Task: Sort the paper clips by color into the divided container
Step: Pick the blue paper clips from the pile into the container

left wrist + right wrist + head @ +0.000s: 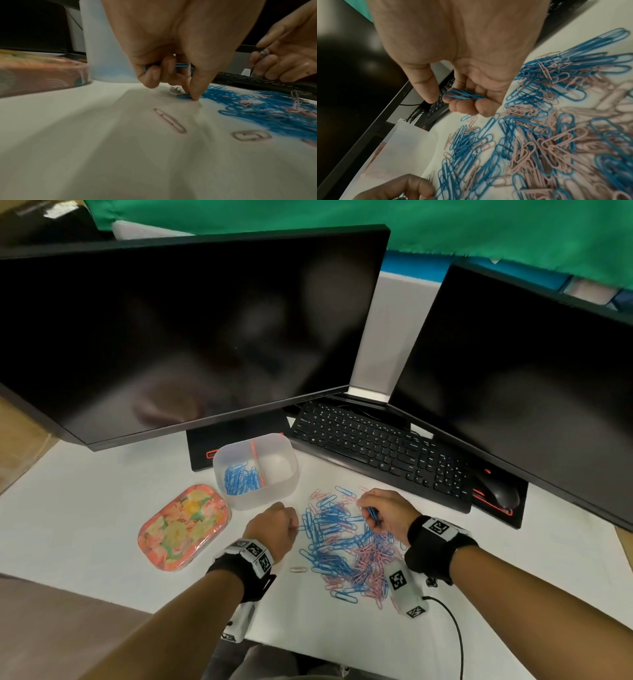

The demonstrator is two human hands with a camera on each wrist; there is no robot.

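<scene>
A heap of blue and pink paper clips point(346, 539) lies on the white desk between my hands. The translucent divided container point(255, 470) stands behind it to the left; blue clips point(239, 479) fill its left half, and the right half looks bare. My left hand point(274, 525) is at the heap's left edge. Its curled fingers hold blue clips point(181, 65) while fingertips point(194, 96) pinch another blue clip point(183, 96) on the desk. My right hand point(380, 510) hovers over the heap's far right, gripping a bundle of blue clips point(464, 95).
A floral lid point(183, 527) lies left of the container. A black keyboard point(380, 450) and mouse point(500, 491) sit behind the heap, under two dark monitors point(191, 337). Single pink clips point(169, 121) lie loose near my left hand.
</scene>
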